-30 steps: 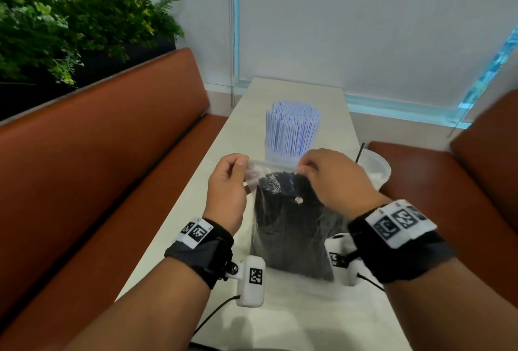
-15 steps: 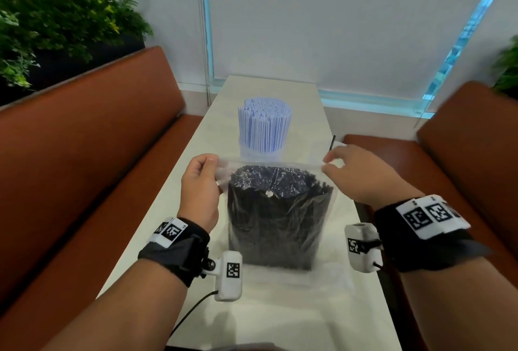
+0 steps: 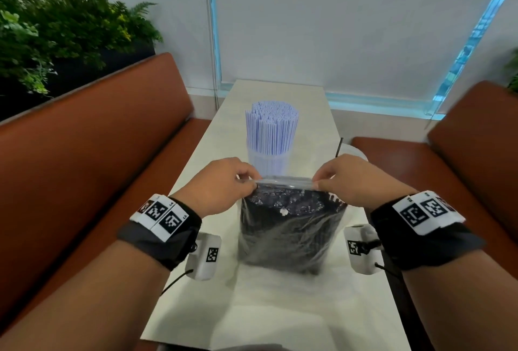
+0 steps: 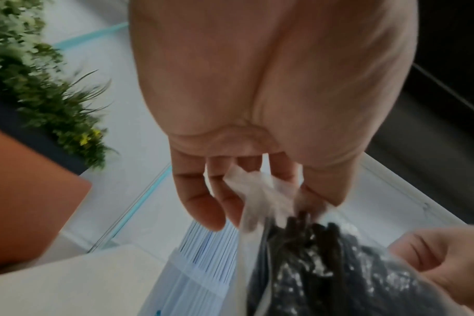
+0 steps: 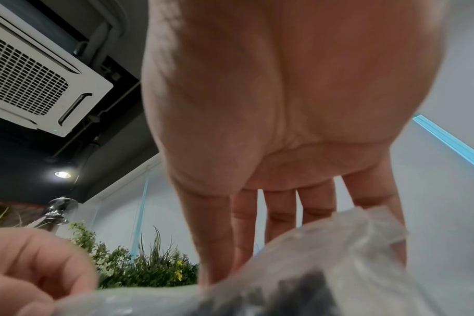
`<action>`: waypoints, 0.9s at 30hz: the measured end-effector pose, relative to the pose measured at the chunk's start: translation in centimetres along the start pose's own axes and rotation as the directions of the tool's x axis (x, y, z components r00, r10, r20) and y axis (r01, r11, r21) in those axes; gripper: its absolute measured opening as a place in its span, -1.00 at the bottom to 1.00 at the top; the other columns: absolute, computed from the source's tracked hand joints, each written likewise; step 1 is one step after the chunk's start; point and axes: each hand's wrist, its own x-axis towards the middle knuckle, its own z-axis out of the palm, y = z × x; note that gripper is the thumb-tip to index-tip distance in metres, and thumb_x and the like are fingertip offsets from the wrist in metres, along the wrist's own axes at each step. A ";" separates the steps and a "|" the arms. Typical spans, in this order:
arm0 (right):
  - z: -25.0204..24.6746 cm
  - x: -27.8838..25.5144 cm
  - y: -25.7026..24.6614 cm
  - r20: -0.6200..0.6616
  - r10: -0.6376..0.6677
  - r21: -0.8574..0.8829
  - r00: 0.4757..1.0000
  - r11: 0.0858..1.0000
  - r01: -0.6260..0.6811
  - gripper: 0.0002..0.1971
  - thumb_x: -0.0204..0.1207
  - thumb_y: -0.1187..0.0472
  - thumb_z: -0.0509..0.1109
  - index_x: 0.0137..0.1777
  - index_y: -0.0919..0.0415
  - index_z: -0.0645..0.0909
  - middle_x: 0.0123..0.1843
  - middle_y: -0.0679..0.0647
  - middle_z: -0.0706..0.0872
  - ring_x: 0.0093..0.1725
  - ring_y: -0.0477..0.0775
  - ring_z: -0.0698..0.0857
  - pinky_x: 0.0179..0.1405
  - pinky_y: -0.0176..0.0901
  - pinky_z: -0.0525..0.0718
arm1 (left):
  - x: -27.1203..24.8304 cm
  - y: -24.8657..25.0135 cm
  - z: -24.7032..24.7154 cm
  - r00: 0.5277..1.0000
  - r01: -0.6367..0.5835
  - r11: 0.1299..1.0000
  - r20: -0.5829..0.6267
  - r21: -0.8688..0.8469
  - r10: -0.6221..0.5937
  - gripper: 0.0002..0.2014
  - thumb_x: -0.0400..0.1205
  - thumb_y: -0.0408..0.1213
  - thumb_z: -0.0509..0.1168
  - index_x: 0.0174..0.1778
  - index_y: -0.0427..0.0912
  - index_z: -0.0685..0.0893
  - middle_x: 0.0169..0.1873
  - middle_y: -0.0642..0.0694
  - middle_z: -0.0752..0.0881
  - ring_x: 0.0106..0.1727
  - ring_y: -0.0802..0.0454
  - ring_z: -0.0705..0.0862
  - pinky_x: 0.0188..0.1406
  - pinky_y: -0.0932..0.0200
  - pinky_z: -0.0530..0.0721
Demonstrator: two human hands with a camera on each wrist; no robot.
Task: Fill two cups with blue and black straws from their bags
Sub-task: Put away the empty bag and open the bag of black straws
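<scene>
Clear bag (image 3: pixel 291 227) of blk straws: L hand (image 3: pixel 221 185) & R hand (image 3: pixel 356 182) both pinch its top edge.

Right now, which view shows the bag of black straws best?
The head view: the whole bag of black straws stands on the table, its top pinched by both hands. The left wrist view shows only its top corner, blurred; the right wrist view, a blurred edge.

No legible words or numbers show; the wristbands (image 3: pixel 159 217) carry only black-and-white square code markers.
</scene>
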 end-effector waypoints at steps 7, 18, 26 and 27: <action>-0.5 -0.6 0.0 -0.166 -0.002 0.015 0.986 1.000 0.005 -0.84 0.67 0.04 0.23 -0.11 -0.10 0.61 -0.17 -0.19 0.71 -0.15 -0.15 0.67 -0.17 -0.07 0.61 | -0.3 1.8 -0.2 0.989 0.041 0.978 -0.134 -0.204 -0.069 -0.82 0.63 -0.19 0.42 -0.31 0.01 0.75 -0.40 0.27 0.74 -0.39 0.35 0.63 -0.41 0.48 0.44; 1.3 -0.7 -0.6 -0.340 -0.064 0.115 0.938 0.987 0.109 -0.89 0.74 0.06 0.22 0.02 -0.08 0.57 -0.14 -0.20 0.74 -0.18 -0.20 0.65 -0.15 -0.06 0.62 | -0.2 3.2 -0.4 0.989 0.144 0.990 -0.030 0.002 -0.143 -0.77 0.55 0.18 0.45 -0.25 0.12 0.74 -0.23 0.23 0.74 -0.21 0.26 0.67 -0.28 0.21 0.50; 2.7 -0.6 -0.2 -0.076 0.105 0.398 0.992 0.915 -0.066 -0.58 0.75 -0.06 0.23 -0.20 0.23 0.64 -0.36 -0.04 0.70 -0.32 0.03 0.70 -0.28 -0.04 0.62 | 0.7 2.8 1.0 0.966 0.251 0.894 0.039 -0.371 -0.255 -0.75 0.69 0.00 0.39 -0.19 -0.09 0.74 -0.30 0.02 0.85 -0.46 0.14 0.71 -0.46 0.15 0.68; 3.0 -0.4 -0.2 -0.078 0.135 0.471 0.988 0.878 -0.083 -0.64 0.74 -0.02 0.27 -0.15 0.23 0.66 -0.35 -0.02 0.74 -0.33 0.02 0.75 -0.27 -0.03 0.70 | 0.8 2.6 1.4 0.959 0.274 0.867 0.052 -0.417 -0.278 -0.78 0.67 -0.03 0.41 -0.16 -0.09 0.74 -0.33 0.02 0.85 -0.50 0.13 0.70 -0.53 0.19 0.65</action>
